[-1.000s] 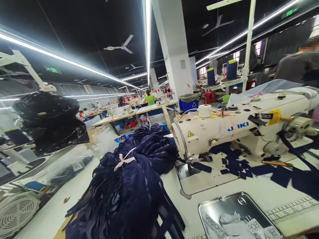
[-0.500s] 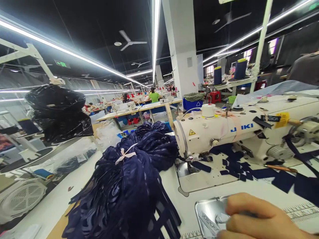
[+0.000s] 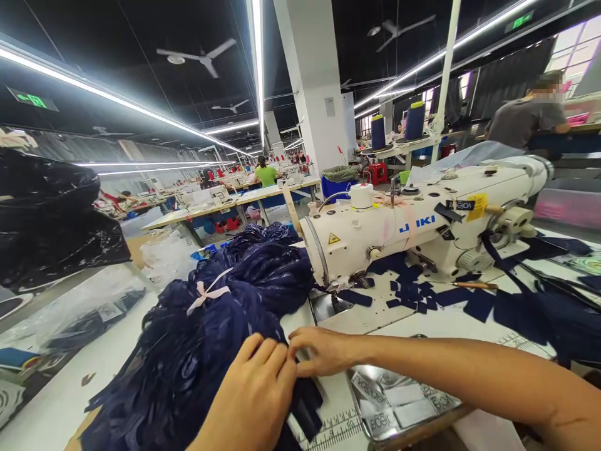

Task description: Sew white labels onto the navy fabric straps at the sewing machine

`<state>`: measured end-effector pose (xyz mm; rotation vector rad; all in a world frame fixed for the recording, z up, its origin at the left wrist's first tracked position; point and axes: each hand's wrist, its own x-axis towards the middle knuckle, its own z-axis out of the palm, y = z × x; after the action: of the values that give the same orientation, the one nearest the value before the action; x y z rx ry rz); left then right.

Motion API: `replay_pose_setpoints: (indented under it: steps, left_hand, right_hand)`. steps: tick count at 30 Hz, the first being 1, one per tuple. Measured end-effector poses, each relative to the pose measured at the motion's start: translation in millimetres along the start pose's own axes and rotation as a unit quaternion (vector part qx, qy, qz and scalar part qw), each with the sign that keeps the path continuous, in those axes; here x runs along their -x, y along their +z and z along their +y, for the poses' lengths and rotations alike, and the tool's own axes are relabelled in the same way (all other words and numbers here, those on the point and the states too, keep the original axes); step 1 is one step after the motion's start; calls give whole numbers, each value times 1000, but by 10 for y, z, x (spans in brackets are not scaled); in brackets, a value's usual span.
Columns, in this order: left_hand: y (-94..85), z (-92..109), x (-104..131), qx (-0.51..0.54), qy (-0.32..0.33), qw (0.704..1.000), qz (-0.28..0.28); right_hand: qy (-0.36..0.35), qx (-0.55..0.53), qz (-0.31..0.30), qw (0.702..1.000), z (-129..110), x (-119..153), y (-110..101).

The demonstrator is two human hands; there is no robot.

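A large bundle of navy fabric strips [image 3: 188, 351], tied with a pale band [image 3: 209, 293], lies on the white table left of the sewing machine [image 3: 399, 219]. My left hand [image 3: 258, 382] is closed at the bundle's right side, fingers bent. My right hand [image 3: 317, 352] meets it fingertip to fingertip, thumb and forefinger pinched. Whatever lies between the fingertips is too small to make out. Under my right forearm sits a metal tray [image 3: 359, 401] holding white labels [image 3: 416, 413] with dark lettering.
Navy fabric pieces [image 3: 479, 304] and a wooden-handled tool [image 3: 474, 285] lie beside the machine. A black plastic bag [image 3: 51, 219] hangs at the left. Thread cones [image 3: 414, 122] stand behind the machine. A person in grey [image 3: 521, 122] sits at the back right.
My right hand has moved left from over the tray to the bundle. My left hand has come into view there. The view has shifted to the right, showing the labels more fully.
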<state>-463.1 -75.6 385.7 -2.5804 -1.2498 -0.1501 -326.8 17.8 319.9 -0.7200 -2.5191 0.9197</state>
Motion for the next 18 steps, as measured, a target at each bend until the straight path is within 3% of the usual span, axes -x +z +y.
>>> replay_pose_setpoints:
  steps: [2,4,8,11,15,18]
  left_hand:
    - [150,-130,-210,-46,3,998,-44]
    - [222,-213,-320,-53,15,995,-88]
    - [156,-256,-323,-3,5,992,-129]
    - [65,-260,-283,38,-17,994,-98]
    - [23,-285,-237,36,0,998,-45]
    - [33,-267,-268,94,3,991,97]
  right_hand:
    - [-29,-21,-58,998,31,-49,104]
    - [-29,-57,-75,995,10,-14,137]
    - [7,-152,10,988,-51,165,-23]
    - [29,-204,41,978,-57,258,-211]
    - [3,-183,-18,983,1,304,-340]
    - [41,-157,7,987,89,296,-352]
